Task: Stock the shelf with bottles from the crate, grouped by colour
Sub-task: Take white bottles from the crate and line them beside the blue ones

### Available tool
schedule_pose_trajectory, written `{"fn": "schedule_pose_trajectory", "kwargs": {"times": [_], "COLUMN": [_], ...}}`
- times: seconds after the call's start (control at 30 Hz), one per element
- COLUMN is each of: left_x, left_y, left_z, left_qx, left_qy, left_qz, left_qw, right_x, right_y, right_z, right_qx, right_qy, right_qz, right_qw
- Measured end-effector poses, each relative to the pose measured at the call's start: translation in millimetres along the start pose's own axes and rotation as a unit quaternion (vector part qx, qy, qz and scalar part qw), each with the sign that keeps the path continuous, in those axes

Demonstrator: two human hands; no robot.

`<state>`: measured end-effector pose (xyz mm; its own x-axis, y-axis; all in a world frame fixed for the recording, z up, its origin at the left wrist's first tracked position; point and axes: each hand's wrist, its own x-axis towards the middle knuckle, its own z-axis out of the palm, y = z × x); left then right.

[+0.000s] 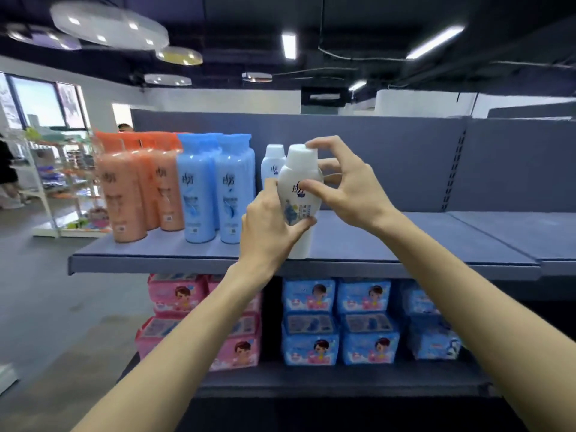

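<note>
White bottle (300, 194), head view: stands near the shelf (405, 254) front edge, right of the blue bottles (215, 188), before a second white bottle (271, 165). Risk: tipping off the edge if released crooked. Left hand (270, 227) grips its lower body; right hand (346, 185) pinches cap and shoulder, fingers half-curled.

— What stands on the shelf (374, 244)?
— Two bottle groups at its left end (137, 194) (215, 188); right of them two bottles, one (272, 163) behind the other (299, 194).
— And underneath?
— Stacked packs (339, 319) on the lower shelf (343, 381).
</note>
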<state>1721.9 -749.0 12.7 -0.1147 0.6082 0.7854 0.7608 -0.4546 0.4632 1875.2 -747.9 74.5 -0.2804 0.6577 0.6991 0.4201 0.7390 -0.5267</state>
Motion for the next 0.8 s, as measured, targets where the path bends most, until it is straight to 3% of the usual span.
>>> {"fn": "schedule_pose_trajectory", "kwargs": {"times": [0.37, 0.6, 0.8], "left_x": [16, 35, 53], "left_y": [-25, -41, -59], "left_z": [22, 39, 62], "left_qx": [0.038, 0.061, 0.080], "left_qy": [-0.016, -0.024, -0.061], "left_qz": [-0.047, -0.074, -0.119], "left_qw": [0.998, 0.995, 0.988], "right_x": [30, 61, 88], "right_y": [33, 52, 74], "right_z": [27, 43, 66], "right_qx": [-0.002, -0.108, -0.129], "right_qy": [-0.029, -0.073, -0.057], "right_qz": [0.030, 0.059, 0.063], "right_qw": [0.999, 0.990, 0.988]}}
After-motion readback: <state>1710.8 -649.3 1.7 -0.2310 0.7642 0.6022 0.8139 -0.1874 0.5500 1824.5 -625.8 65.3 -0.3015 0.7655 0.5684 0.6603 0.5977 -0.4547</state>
